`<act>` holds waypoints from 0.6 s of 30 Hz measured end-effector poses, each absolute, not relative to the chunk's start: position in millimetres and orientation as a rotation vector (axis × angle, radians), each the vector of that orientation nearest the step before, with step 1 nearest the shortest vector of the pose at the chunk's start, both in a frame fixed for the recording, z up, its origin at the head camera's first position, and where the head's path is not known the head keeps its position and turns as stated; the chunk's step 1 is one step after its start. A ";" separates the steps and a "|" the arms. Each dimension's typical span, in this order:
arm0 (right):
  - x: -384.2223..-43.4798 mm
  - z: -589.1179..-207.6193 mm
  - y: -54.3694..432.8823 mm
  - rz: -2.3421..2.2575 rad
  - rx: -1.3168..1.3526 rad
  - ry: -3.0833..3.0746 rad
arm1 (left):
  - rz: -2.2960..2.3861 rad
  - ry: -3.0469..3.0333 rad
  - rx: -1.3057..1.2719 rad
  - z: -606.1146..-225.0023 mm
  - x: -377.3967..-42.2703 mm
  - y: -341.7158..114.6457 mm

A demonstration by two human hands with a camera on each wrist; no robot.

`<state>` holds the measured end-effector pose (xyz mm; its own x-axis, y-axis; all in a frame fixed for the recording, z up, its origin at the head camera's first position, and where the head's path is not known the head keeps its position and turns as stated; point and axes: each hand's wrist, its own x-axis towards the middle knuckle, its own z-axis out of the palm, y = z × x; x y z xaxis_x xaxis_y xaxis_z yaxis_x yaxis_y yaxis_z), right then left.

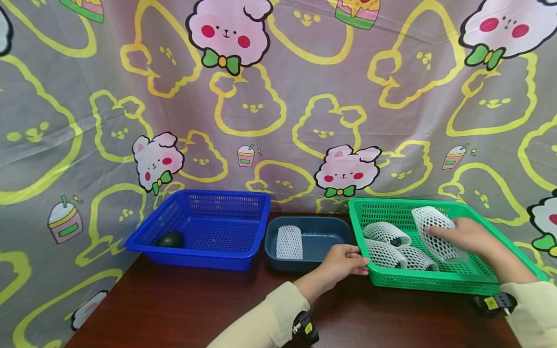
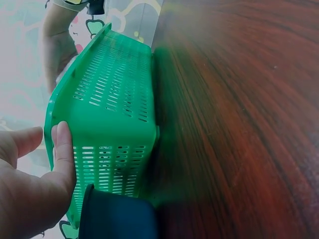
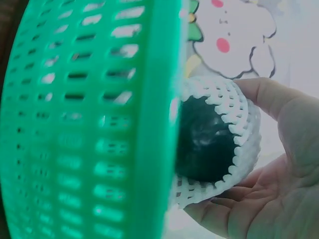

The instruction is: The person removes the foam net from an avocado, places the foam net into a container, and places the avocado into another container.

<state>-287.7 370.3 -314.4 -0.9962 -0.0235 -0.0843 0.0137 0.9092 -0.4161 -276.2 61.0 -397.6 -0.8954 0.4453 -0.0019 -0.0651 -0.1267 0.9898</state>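
Note:
My right hand (image 1: 470,237) grips a white foam net sleeve (image 1: 435,232) over the right half of the green basket (image 1: 435,279). In the right wrist view, a dark, glossy avocado (image 3: 207,142) shows at the sleeve's end, thumb on one side and fingers on the other. Several more net-wrapped avocados (image 1: 385,232) lie in the basket's left half, dark ends peeking out. At the basket's front left corner my left hand (image 1: 341,265) holds the rim. Its fingers (image 2: 64,149) press the outer wall, with the thumb by the rim's top edge.
Left of the green basket stands a dark blue-grey tray (image 1: 271,262) with a white foam sleeve (image 1: 289,242) in it. Further left, a blue basket (image 1: 204,261) holds one bare, dark avocado (image 1: 170,239). All sit on a brown wooden table (image 1: 196,309) before a patterned curtain (image 1: 278,111).

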 end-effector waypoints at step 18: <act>-256.1 -290.5 303.6 -0.939 -0.122 3.108 | 1.951 1.876 0.599 -391.8 -270.1 25.1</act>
<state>-256.1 303.6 -290.5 -0.9915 -0.0408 0.1239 -0.1026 0.8305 -0.5475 -270.1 25.1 -391.8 -0.8422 0.5369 0.0493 0.0283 -0.0472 0.9985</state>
